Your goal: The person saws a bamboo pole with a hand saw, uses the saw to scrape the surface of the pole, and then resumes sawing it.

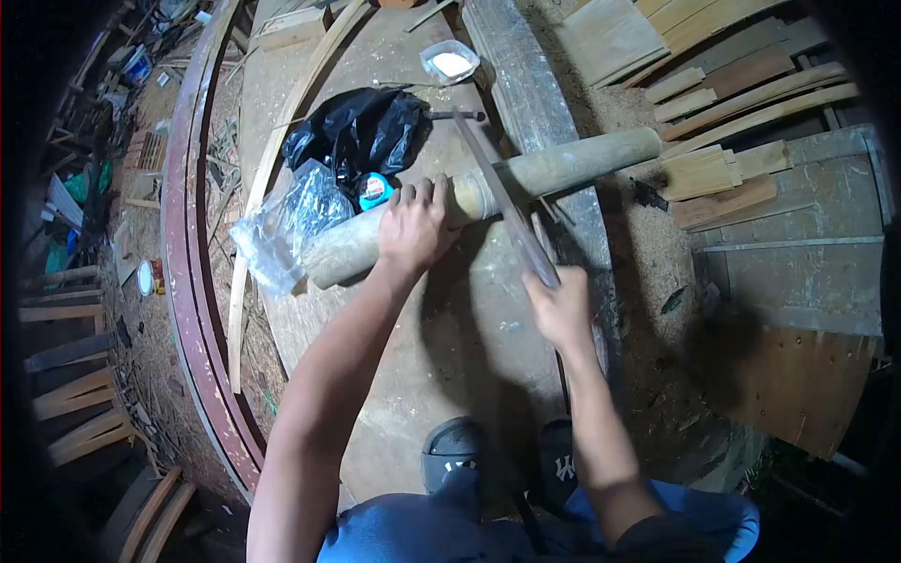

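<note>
Pole [465, 200], one, lay on one board [474, 319], long axis 8-to-2 o'clock, gripped by left hand [411, 225]. Right hand [559, 305] clenched one long blade [505, 199], tip toward 11 o'clock.

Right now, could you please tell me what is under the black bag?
The pale board shows around the black bag; anything directly beneath is covered and cannot be seen.

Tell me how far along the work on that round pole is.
Done: the pole lies across the wooden surface, with the left hand gripping it. In hand: the right hand holds a long, blade-like tool over the pole. Left: the pole looks whole, so cutting through it, if that's the aim, seems unfinished; I can't see any cut's depth.
</note>
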Action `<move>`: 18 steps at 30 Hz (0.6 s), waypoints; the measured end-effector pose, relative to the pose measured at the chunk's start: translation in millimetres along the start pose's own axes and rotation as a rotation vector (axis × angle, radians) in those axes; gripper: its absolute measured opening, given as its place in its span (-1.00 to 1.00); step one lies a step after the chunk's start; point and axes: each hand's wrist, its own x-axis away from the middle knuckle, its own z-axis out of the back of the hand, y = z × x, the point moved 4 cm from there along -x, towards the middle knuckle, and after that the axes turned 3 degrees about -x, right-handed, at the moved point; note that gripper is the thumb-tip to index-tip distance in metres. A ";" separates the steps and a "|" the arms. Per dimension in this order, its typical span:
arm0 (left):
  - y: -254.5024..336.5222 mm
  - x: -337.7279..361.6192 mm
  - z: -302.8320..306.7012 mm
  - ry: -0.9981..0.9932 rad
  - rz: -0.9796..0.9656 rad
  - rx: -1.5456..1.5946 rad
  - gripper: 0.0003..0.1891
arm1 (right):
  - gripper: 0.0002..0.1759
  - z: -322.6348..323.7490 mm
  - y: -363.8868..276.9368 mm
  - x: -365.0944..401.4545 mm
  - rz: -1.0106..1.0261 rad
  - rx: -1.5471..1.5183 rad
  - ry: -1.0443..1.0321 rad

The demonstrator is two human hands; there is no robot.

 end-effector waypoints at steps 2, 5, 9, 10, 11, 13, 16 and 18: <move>-2.1 -3.4 0.4 -0.001 0.012 0.005 -0.20 | -0.62 -12.0 -0.5 -24.8 0.014 0.026 0.000; 7.1 6.6 3.6 0.063 -0.069 -0.048 -0.18 | -0.64 -4.8 12.5 -0.8 0.004 0.049 -0.007; 8.9 5.7 4.1 0.076 -0.065 -0.043 -0.17 | -0.67 21.0 21.5 51.2 -0.065 0.051 0.012; 7.5 4.7 3.5 0.028 -0.037 -0.029 -0.17 | -0.67 21.4 17.7 46.1 -0.053 0.042 0.014; 7.4 3.6 3.4 -0.015 -0.015 -0.021 -0.17 | -0.66 17.7 11.0 32.2 -0.036 0.028 0.019; 6.2 0.1 4.6 -0.028 -0.008 -0.035 -0.17 | -0.64 -2.5 11.0 -10.6 0.013 0.053 0.045; 1.8 0.5 1.6 -0.062 0.007 -0.001 -0.17 | -0.64 -11.1 -10.6 -20.9 -0.010 0.111 0.022; 8.3 6.9 2.1 0.037 -0.054 -0.042 -0.17 | -0.63 -7.2 15.9 -1.1 -0.020 0.094 0.044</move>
